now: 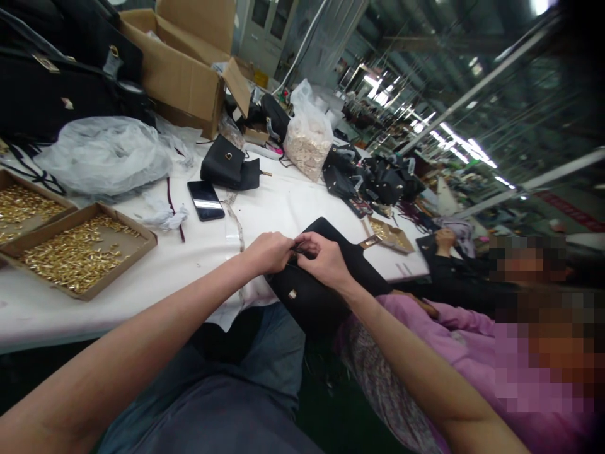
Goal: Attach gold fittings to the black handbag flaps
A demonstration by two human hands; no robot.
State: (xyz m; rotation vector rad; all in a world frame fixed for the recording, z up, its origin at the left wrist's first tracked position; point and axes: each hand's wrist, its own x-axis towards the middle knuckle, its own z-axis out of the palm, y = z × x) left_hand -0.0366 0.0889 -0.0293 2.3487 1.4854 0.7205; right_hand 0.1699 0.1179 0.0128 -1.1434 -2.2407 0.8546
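A black bag (pixel 307 299) with a small metal fitting on its face lies tilted at the table's front edge, partly over my lap. My left hand (pixel 271 251) is closed at the bag's upper part, its fingertips meeting those of my right hand. My right hand (pixel 324 257) has thumb and index finger pinched together there. A small dark item shows between the fingertips; I cannot make out what it is, nor which hand grips it. Both hands hide that part of the bag.
Cardboard trays of gold-coloured metal pieces (pixel 89 293) stand at the left. Behind are a phone (pixel 205 200), a small black bag (pixel 223 161), a clear plastic bundle (pixel 106 154) and a cardboard box (pixel 182 85). A person in pink (pixel 406 321) sits close at my right.
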